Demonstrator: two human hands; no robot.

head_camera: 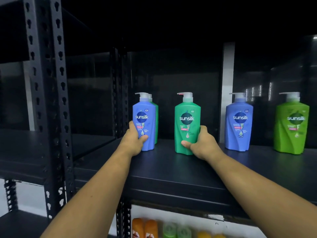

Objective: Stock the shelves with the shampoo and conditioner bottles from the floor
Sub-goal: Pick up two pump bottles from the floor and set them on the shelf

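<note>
One head-worn view only, wide-angle, with straight lines bowing toward the edges. It faces forward and slightly down into a black rack, from just above the shelf board, so the board's top surface shows. Near: both forearms enter from the bottom edge and meet mid-frame, the left hand gripping the blue bottle and the right hand gripping the green bottle. The perforated upright is large at left, close to the lens. The bottom edge catches the lower-tier bottles. The upper frame is dark.
</note>
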